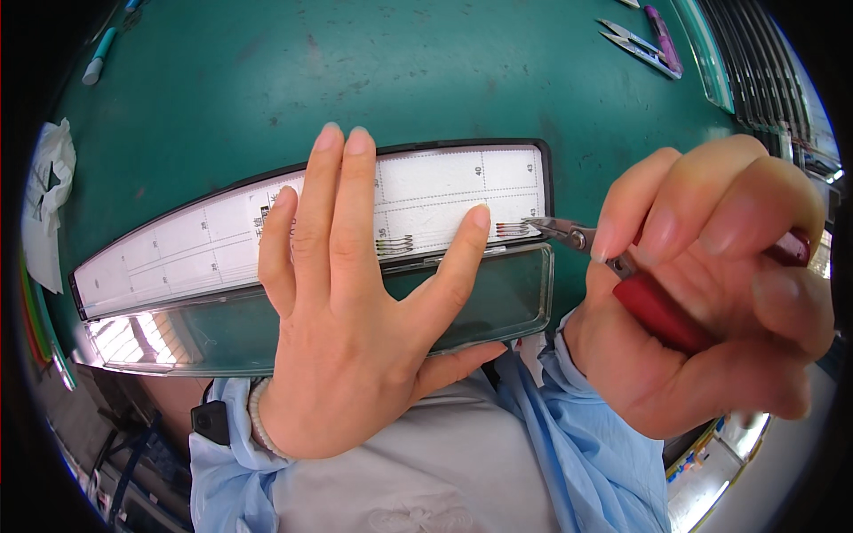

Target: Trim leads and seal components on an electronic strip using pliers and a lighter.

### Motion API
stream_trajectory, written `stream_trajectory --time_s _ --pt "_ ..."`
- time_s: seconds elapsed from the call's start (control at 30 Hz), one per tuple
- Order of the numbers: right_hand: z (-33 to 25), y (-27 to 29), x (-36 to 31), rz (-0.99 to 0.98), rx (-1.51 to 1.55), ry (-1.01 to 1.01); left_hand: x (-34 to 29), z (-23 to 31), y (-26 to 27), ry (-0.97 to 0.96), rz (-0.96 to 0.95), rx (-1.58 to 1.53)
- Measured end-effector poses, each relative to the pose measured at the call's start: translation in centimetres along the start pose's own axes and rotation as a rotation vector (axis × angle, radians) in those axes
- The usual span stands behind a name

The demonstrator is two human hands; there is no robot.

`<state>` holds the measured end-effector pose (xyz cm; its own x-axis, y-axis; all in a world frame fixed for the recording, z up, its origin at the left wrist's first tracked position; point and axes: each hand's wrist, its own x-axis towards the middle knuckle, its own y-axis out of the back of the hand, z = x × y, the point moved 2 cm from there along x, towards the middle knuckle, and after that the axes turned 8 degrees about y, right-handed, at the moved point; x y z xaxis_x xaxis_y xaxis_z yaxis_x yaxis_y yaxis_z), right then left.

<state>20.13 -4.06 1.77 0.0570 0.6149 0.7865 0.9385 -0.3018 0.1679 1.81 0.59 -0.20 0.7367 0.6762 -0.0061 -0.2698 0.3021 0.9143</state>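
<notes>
Green matting (498, 71), scuffed in places, covers the bench in front of me, and a long black-framed tray (542, 155) lies across its near edge with a white gridded card (178, 244) in it and a clear plastic lid (498, 302) folded toward me. My left hand (342, 311) lies flat on the card, fingers spread and open, thumb stretched out to the right, pressing the card so it does not shift. My right hand (711, 293) is closed around the red handles of small pliers (622, 266), fingers curled tight for a steady grip. Their thin tips meet a cluster of fine metal wires (513, 229) at the card's lower right edge, just beside my left thumb; a second cluster (394, 244) sits under my palm's edge. Farther off lie tweezers (635, 43) and a pen (99, 55).
</notes>
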Motion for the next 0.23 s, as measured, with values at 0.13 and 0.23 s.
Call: stream_trajectory --time_s 0.13,0.23 --pt "-0.48 0.62 0.25 -0.015 0.013 0.007 -0.17 -0.08 0.00 -0.001 0.013 -0.005" --pt "-0.16 0.30 0.52 -0.025 0.018 0.016 -0.19 -0.09 0.02 -0.001 0.018 -0.015"
